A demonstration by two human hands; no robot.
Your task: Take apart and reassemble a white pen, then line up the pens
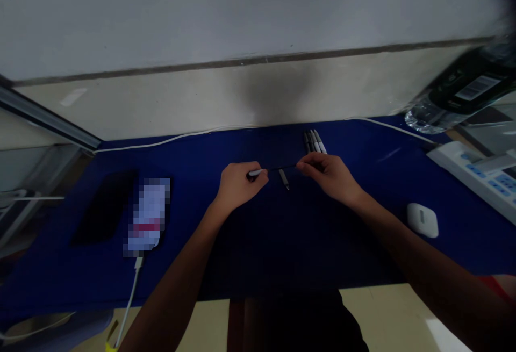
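Observation:
My left hand [243, 182] is closed around a white pen barrel [257, 172], held level just above the blue table. From the barrel a thin dark rod [284, 167], which looks like a pen refill, stretches across to my right hand [328, 174]. Thumb and fingers of that hand pinch its far end. Below the rod, between the two hands, a short grey pen part [284, 180] with a pointed tip lies on the table. Several pens [313, 141] rest side by side just beyond my right hand, their near ends partly hidden by it.
On the left of the blue table [242, 250] lie a phone [149, 215] with a cable [132, 298] and a dark flat object [107, 207]. At right are a white earbud case [422, 220], a power strip [479, 172] and a plastic bottle [455, 91]. A wall closes off the back.

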